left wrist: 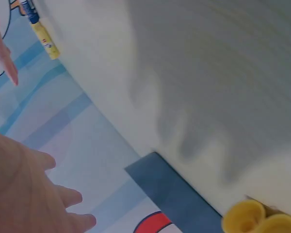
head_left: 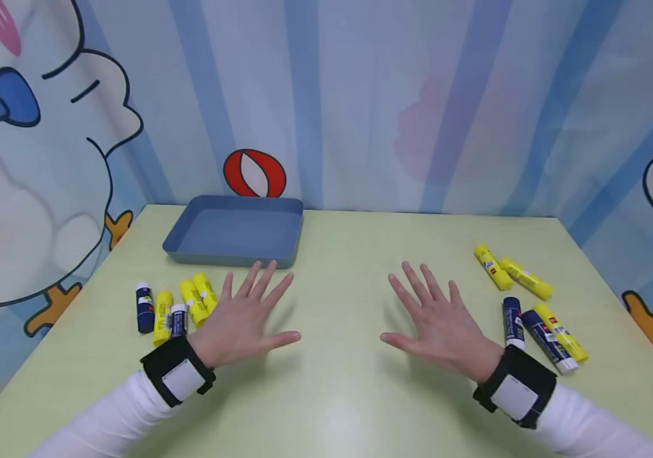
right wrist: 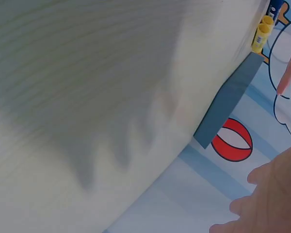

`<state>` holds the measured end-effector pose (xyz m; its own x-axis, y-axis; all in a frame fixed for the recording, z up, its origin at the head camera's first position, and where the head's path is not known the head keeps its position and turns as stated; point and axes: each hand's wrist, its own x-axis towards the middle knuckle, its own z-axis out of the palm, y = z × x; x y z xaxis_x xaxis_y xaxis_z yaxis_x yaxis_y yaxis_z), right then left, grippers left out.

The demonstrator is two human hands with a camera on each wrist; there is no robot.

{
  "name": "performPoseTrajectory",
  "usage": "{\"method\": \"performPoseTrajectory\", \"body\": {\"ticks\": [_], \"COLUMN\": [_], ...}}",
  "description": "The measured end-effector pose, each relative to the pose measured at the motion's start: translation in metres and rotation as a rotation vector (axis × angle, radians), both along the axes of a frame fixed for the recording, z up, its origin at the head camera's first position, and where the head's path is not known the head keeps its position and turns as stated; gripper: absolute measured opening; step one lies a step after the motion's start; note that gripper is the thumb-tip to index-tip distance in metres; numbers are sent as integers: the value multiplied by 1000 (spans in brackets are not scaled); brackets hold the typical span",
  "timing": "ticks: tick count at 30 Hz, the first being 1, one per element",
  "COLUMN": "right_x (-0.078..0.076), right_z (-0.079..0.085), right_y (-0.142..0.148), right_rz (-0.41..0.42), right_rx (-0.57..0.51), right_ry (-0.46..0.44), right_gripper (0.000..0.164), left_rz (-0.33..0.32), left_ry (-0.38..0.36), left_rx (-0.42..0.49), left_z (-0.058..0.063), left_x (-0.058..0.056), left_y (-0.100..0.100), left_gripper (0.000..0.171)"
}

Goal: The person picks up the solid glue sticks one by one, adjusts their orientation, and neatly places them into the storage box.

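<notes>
My left hand (head_left: 240,324) hovers over the table with its fingers spread, holding nothing. Close beside its wrist lie three yellow glue sticks (head_left: 163,318) and two dark blue glue sticks (head_left: 145,308), one partly behind the wrist. Likewise spread and holding nothing, my right hand (head_left: 443,327) hovers to the right of the middle. Beyond its wrist are two dark blue glue sticks (head_left: 549,340) and three yellow glue sticks (head_left: 526,278). In the wrist views, hand shadows fall on the table below the left palm (left wrist: 24,189) and the right palm (right wrist: 276,194).
A shallow blue-grey tray (head_left: 231,260) stands at the table's back left, beyond the left hand; no contents show in it. The pale green table (head_left: 343,394) meets a printed curtain (head_left: 360,108) at the back and on both sides.
</notes>
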<state>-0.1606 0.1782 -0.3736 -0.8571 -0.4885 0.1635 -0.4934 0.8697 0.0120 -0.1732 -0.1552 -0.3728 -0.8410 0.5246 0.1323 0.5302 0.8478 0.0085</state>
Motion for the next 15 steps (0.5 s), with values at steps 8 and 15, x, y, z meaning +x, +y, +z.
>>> {"method": "performPoseTrajectory", "body": {"ticks": [8, 15], "right_x": [-14, -25], "right_z": [-8, -16], "right_y": [-12, -26], "right_rz": [23, 56], "right_rx": [-10, 0], "right_ry": [11, 28], "right_gripper": [87, 86], "left_rz": [10, 54], "left_ry": [-4, 17], "left_rx": [-62, -99], "left_z": [-7, -4], "left_x": [-14, -31], "left_y": [-23, -57], "left_gripper": [91, 91]}}
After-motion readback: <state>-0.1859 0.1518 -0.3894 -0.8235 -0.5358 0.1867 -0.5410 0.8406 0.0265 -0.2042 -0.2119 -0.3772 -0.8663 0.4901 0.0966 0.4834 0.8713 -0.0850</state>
